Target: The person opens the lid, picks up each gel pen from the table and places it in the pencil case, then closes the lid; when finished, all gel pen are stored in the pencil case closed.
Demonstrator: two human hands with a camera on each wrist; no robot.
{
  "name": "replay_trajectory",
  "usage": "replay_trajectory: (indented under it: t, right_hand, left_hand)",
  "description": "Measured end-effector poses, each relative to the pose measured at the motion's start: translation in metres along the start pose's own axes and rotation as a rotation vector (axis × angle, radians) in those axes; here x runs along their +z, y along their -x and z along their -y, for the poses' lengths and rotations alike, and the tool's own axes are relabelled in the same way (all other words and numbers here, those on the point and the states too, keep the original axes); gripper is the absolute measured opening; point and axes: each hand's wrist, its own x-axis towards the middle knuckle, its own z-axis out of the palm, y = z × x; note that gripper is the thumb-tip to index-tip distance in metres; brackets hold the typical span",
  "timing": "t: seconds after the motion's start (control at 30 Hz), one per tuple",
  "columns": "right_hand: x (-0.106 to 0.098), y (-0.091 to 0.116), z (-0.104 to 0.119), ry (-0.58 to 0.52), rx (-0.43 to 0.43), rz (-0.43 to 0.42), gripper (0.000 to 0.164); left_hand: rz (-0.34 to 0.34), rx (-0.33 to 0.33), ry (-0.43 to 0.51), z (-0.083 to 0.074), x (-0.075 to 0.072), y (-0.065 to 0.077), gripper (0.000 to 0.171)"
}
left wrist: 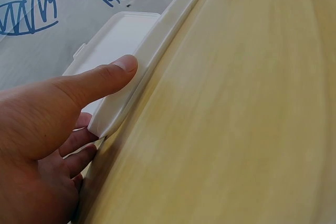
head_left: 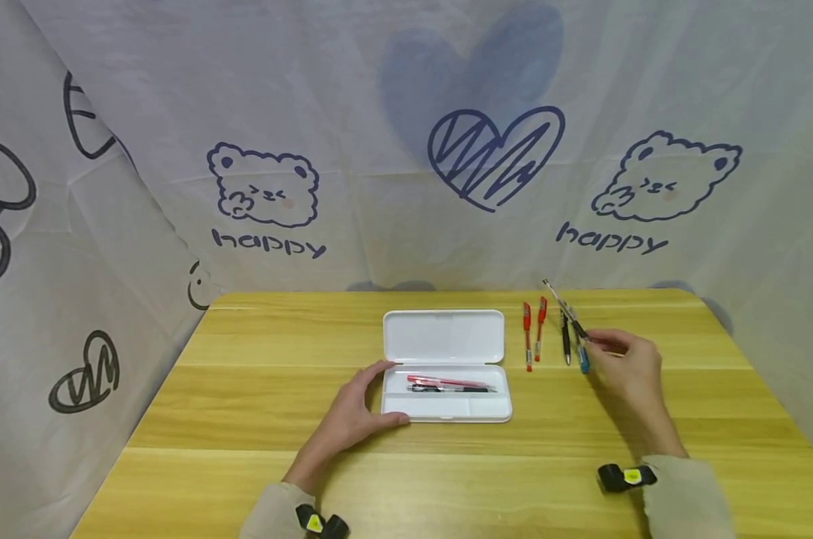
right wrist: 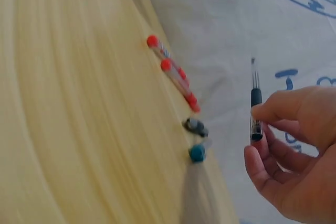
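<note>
Hands both occupied: with the left hand (head_left: 352, 408), gripping the left end of the white pen case (head_left: 423, 406), thumb at the front edge, fingers toward the rear corner; with the right hand (head_left: 629, 367), pinching a black-gripped pen (right wrist: 256, 96) between thumb and fingers, off the table (head_left: 514, 479), at the right of the head frame. Case at lower centre, with lid (head_left: 444, 337) open at the back, and a red pen (head_left: 416, 379) and a black pen (head_left: 447, 389) lying lengthwise in the rear compartment. Right of the case, on the table: two red-capped pens (head_left: 527, 318), a dark pen (head_left: 566, 340) and a blue-ended pen (head_left: 584, 361), all near one another.

To handle this well, pinch firmly but lightly on the dark grip, so as not to let the long free end swing. Raise clear of the blue-ended pen and the dark pen before any sideways travel, to avoid nudging either. Turn parallel to the case's long side before any lowering there. Meanwhile, brace the case with modest pressure only; with too hard a push, probably a skid.
</note>
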Motion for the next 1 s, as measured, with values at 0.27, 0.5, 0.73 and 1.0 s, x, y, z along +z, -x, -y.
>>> replay_trajectory:
  t: [0.27,0.5,0.73,1.0]
  right_hand:
    - [0.016,0.005,0.019,-0.084,-0.152,0.045,0.021]
    - [0.036,0.011,0.03,-0.101,-0.245,0.104,0.019]
    - [0.054,0.019,0.041,-0.11,-0.272,0.155,0.018]
    - [0.075,0.026,0.045,-0.149,-0.347,0.195,0.014]
  left_hand:
    - [-0.006,0.008,-0.008,0.001,0.001,-0.001,0.089]
    - [-0.009,0.018,-0.008,0.002,0.001,-0.001,0.088]
    - [-0.007,0.013,-0.005,0.001,0.001,0.0,0.089]
    - [-0.003,-0.01,-0.015,0.0,0.001,0.0,0.089]
